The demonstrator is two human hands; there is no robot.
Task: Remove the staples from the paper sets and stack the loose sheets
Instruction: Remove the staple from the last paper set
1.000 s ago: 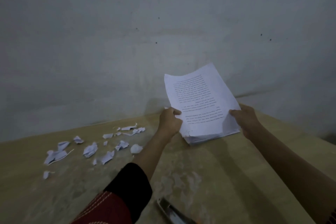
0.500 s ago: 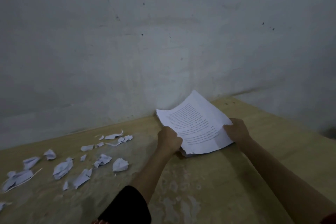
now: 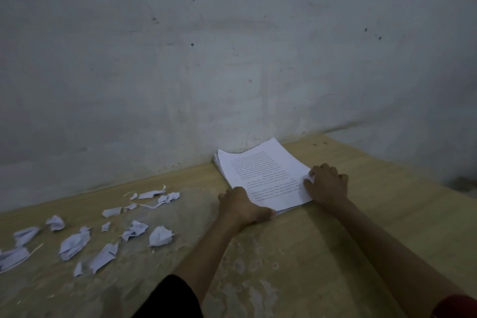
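Stack [image 3: 265,173] in your hands or on the table?
- Both. My left hand [image 3: 242,205] is at its near left corner, fingers curled against the edge and thumb along the near side. My right hand [image 3: 326,183] grips the right edge, fingers bent, thumb on the top sheet. Neither is flat or open; each has hold of the paper.

And the paper itself?
- It lies flat on the table [image 3: 335,253], far end close to the wall [image 3: 232,59], printed side up. The sheets fan slightly at the far left corner, so it is not quite square.

What else is out there?
- Torn scraps [image 3: 74,242] lie scattered well to the left, apart from the stack. They look like ripped-off corners, though no staple is big enough to make out.

How far along are you?
- Late, I judge. The loose sheets sit in one pile, and I see no stapled set waiting anywhere in view. Whether this pile holds a staple somewhere, I cannot tell.

What is left?
- Squaring those fanned edges and letting go. More sets may lie outside the view; nothing here says so.
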